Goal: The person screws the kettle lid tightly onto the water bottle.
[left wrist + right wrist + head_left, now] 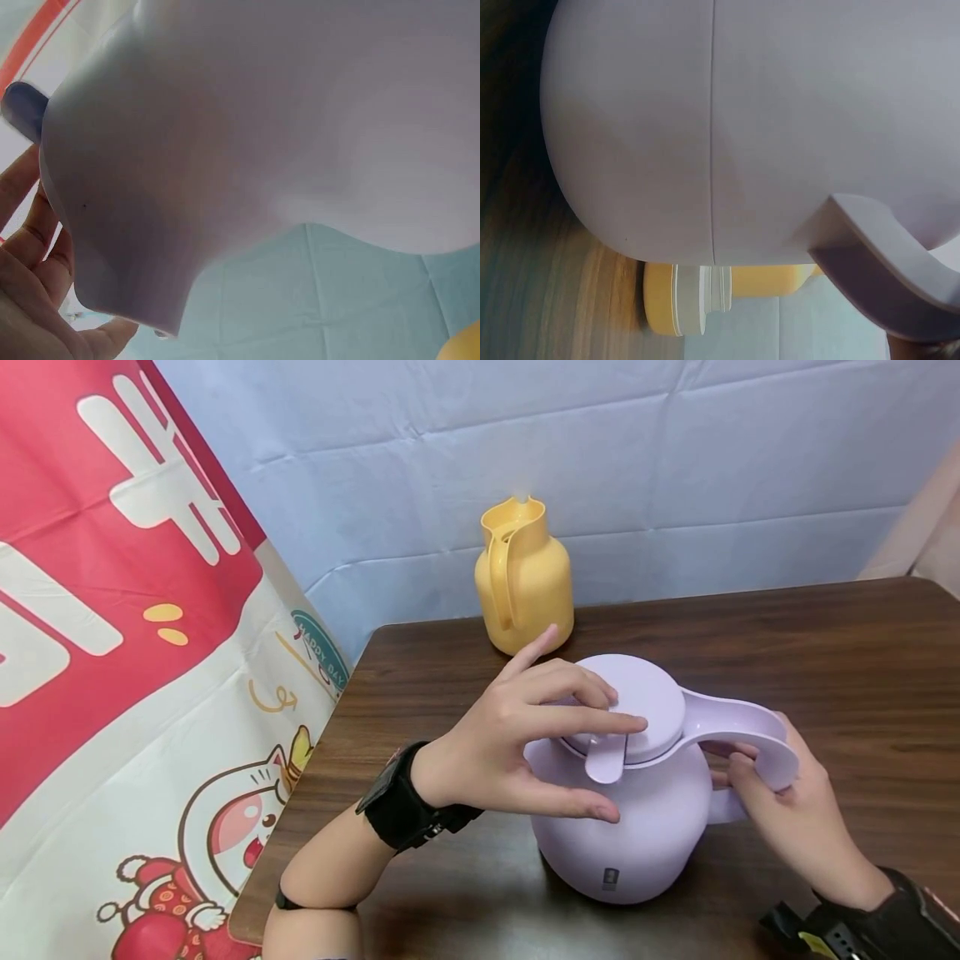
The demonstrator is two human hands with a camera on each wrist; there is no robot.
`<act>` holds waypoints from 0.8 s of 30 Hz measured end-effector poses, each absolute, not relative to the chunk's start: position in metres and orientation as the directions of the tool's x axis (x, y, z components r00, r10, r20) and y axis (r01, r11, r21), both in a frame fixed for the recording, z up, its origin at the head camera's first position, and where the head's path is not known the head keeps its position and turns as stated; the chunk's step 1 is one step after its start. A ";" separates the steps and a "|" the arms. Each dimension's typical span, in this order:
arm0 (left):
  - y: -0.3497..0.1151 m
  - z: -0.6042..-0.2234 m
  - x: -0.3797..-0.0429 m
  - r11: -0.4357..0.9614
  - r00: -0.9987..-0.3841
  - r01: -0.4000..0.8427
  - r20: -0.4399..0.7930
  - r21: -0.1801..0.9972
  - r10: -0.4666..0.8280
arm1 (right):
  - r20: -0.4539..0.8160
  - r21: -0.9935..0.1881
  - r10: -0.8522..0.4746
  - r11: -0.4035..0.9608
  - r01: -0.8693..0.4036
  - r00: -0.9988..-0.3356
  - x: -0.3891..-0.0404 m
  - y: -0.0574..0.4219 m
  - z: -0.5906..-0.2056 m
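A lilac thermos jug (pixel 622 843) stands upright on the table, its round lid (pixel 648 693) in place with a small lever tab (pixel 606 760) towards me. My left hand (pixel 532 727) lies across the lid from the left. Its index finger stretches over the lid top, the little finger points up and away, and the thumb reaches along the jug's shoulder. In the left wrist view, fingers (pixel 30 232) show at the lid's edge. On the right, my right hand (pixel 795 810) grips the jug's curved handle (pixel 772 739). The handle (pixel 892 262) arches from the body in the right wrist view.
A yellow jug (pixel 528 585) with an uncovered spout stands at the table's back edge. The right wrist view shows a round yellow-and-white piece (pixel 667 298) on the wooden table (pixel 847 652), behind the lilac jug. A pale blue cloth (pixel 675 477) hangs behind; a printed red-and-white cloth (pixel 112 710) hangs left.
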State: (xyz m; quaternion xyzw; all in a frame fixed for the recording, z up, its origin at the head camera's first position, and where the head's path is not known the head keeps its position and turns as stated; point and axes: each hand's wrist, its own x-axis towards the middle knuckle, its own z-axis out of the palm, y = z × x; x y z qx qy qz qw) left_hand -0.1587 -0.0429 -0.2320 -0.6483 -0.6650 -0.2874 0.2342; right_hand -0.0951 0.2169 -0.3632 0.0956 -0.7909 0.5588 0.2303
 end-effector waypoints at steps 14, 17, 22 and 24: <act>-0.054 -0.238 -0.164 0.004 -0.094 0.992 0.711 0.128 0.697 | 0.458 -0.835 0.101 0.389 -0.389 -0.883 -0.096 0.219 -0.365; -0.056 -0.238 -0.167 -0.008 -0.102 0.989 0.709 0.149 0.698 | 0.450 -0.866 0.091 0.286 -0.410 -0.888 -0.096 0.219 -0.365; -0.061 -0.239 -0.175 -0.020 -0.139 0.976 0.694 0.216 0.706 | 0.440 -0.894 0.070 0.129 -0.429 -0.895 -0.098 0.219 -0.367; -0.062 -0.239 -0.178 -0.024 -0.156 0.969 0.687 0.244 0.710 | 0.446 -0.883 0.075 0.198 -0.425 -0.892 -0.098 0.219 -0.367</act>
